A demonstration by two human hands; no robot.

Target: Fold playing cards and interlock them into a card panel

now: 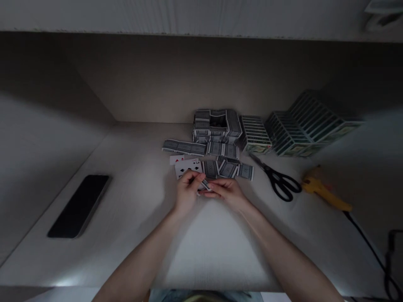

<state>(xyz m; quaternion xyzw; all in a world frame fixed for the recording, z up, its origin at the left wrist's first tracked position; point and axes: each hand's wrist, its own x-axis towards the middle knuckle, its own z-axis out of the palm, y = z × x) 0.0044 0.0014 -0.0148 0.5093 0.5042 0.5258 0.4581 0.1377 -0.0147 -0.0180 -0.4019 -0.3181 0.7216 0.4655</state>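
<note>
My left hand (186, 191) and my right hand (228, 193) meet at the middle of the desk, both pinched on one small playing card (205, 184) held between their fingertips. Just beyond them lie loose cards (228, 170), some face down with a dark patterned back, and a few face up (185, 165) showing red and black pips. Behind those stands a small open box-like structure made of cards (217, 123).
Rows of card packs (302, 126) stand at the back right. Black scissors (278, 180) and a yellow glue gun (324, 191) with a black cord lie to the right. A dark phone (80, 205) lies at the left. Walls enclose the pale desk (208, 247).
</note>
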